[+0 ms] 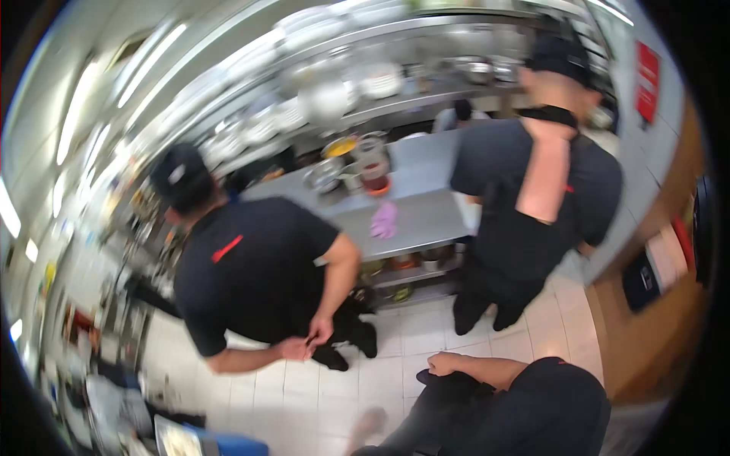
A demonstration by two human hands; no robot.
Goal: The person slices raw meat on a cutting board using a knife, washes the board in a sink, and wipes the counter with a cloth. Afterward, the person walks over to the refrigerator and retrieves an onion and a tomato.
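Note:
At the bottom of the head view, my right hand (440, 364) is closed into a fist over my dark clothing. The tip of a dark shape (423, 376) shows at its edge; I cannot make out whether the hand holds it. My left hand (371, 422) is a pale blur low in the picture, and its fingers cannot be read. Below both hands are white floor tiles (319, 399).
A co-worker (251, 266) at left has both hands together at the waist. Another co-worker (532, 175) stands by a steel counter (422, 209) bearing purple gloves (384, 220) and containers. Dish-filled shelves (380, 106) run behind. A wooden panel (646, 327) is at right.

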